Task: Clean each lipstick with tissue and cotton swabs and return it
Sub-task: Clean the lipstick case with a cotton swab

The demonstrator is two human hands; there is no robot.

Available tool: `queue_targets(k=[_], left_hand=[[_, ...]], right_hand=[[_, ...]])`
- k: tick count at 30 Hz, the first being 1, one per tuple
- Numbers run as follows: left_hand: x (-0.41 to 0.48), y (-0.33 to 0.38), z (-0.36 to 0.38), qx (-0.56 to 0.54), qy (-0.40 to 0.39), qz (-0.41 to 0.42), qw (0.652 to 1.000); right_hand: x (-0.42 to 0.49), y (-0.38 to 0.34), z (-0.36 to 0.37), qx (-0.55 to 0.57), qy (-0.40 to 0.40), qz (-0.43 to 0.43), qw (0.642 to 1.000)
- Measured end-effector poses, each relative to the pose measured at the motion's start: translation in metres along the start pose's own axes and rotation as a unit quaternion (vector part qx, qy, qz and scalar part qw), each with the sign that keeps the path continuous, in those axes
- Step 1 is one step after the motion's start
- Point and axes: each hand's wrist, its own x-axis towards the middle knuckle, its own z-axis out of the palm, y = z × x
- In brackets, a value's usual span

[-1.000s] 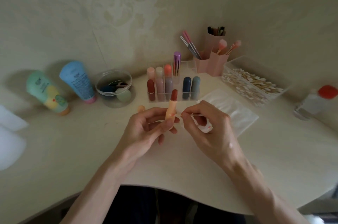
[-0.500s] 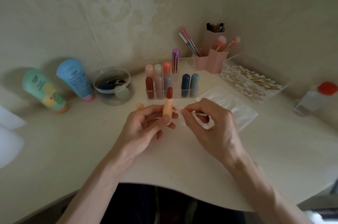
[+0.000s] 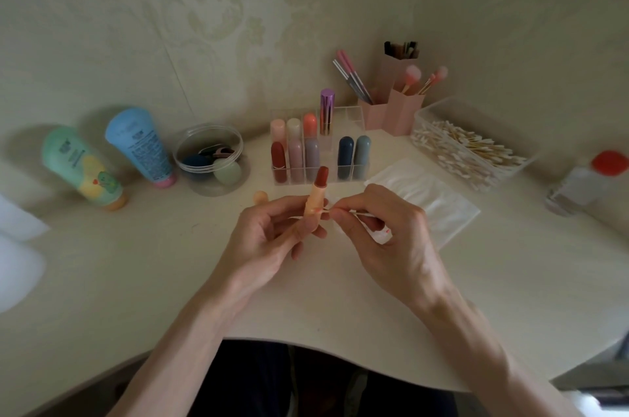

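Cream desk (image 3: 136, 280) against patterned wall; frame centre, left hand (image 3: 272, 239) fingers curled round uncapped peach lipstick (image 3: 316, 195), upright, red bullet exposed; right hand (image 3: 391, 246) fingertips pinch cotton swab (image 3: 357, 212), tip at barrel; stained tissue (image 3: 383, 234) tucked under palm; blue tube (image 3: 139, 144) print at left blurred, unreadable.

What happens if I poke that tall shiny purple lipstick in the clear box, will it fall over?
The purple lipstick is tall and narrow, so it would probably wobble. It stands in a slot of the clear box, whose walls would likely catch it. Its shiny shell looks smooth, maybe slippery to pinch.
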Motion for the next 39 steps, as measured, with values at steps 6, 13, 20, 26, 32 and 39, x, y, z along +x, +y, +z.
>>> queue_targets(k=[6,13,20,26,32,39], left_hand=[[-0.0002,0.0013,-0.0010,-0.002,-0.006,0.002,1.000],[0.0008,0.0007,-0.0028,0.009,-0.014,0.010,1.000],[-0.0005,0.0003,-0.0031,0.030,-0.034,0.002,0.999],[0.0000,-0.0019,-0.0025,0.039,-0.008,0.007,0.999],[-0.0008,0.0001,-0.0005,0.010,-0.019,0.011,1.000],[-0.0004,0.0006,-0.0008,-0.016,-0.012,0.006,1.000]], right_hand=[[0.0008,-0.0008,-0.0005,0.001,-0.001,-0.002,1.000],[0.0011,0.0025,-0.0013,-0.015,0.009,0.013,1.000],[0.0001,0.0022,0.0016,-0.016,0.008,0.017,1.000],[-0.0002,0.0005,0.0024,-0.014,0.009,0.016,1.000],[0.0002,-0.0002,0.0015,-0.017,0.015,0.016,1.000],[-0.0004,0.0005,0.0024,-0.019,0.010,0.014,1.000]])
